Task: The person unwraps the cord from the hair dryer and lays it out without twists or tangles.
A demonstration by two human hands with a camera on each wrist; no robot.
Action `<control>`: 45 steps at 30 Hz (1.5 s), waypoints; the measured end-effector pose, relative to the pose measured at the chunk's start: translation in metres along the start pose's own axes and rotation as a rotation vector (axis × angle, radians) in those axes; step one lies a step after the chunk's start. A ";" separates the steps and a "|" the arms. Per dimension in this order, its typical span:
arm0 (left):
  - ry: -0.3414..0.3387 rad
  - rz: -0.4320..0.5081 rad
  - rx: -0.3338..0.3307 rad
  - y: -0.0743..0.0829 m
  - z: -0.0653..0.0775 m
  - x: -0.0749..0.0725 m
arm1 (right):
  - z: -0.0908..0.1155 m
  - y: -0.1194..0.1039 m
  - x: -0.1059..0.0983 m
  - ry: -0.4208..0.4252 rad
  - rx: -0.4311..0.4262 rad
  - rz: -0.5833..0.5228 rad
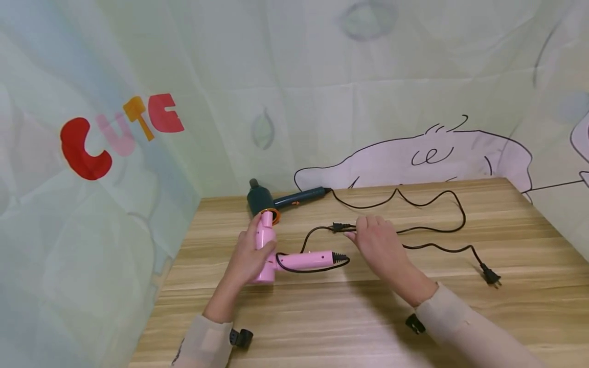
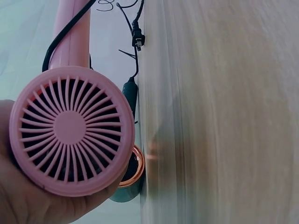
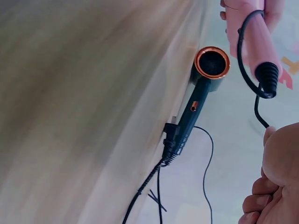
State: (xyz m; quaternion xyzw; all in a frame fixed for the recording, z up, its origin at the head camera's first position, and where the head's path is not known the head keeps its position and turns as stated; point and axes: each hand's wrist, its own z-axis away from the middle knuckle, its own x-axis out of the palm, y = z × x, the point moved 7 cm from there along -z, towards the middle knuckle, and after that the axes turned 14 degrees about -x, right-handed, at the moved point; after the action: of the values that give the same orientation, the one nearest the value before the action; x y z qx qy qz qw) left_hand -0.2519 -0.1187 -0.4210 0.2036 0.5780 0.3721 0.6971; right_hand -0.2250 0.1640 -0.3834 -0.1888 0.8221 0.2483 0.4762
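In the head view my left hand [image 1: 244, 255] grips the barrel of a pink hair dryer [image 1: 306, 260], its handle pointing right. The dryer's round slotted grille [image 2: 70, 128] faces the left wrist camera. A black cord [image 1: 309, 240] loops along the handle and runs up to my right hand [image 1: 379, 245]. Curled fingers of that hand hold the cord, as the right wrist view also shows. Beyond the hand the cord trails right to a two-pin plug [image 1: 491, 276].
A dark green hair dryer [image 1: 261, 198] with a copper-coloured rim lies behind the pink one. Its black cord [image 1: 463, 217] curves across the back of the wooden table [image 1: 322, 317], its plug [image 1: 339, 227] lying close to my right hand. A printed cloth [image 1: 257, 66] hangs behind.
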 end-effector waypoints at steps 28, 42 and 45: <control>0.030 -0.037 -0.038 -0.005 -0.005 0.001 | 0.015 -0.005 -0.066 0.397 -0.121 -0.030; 0.069 -0.043 -0.095 -0.010 -0.010 -0.003 | 0.033 -0.022 -0.078 0.374 -0.178 -0.012; 0.068 -0.039 -0.106 -0.010 -0.011 -0.005 | 0.037 -0.030 -0.078 0.388 -0.206 0.001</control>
State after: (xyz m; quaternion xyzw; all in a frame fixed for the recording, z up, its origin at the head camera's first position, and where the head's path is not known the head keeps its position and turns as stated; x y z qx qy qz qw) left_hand -0.2593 -0.1303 -0.4280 0.1423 0.5848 0.3953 0.6939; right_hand -0.1458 0.1671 -0.3375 -0.2805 0.8686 0.2903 0.2873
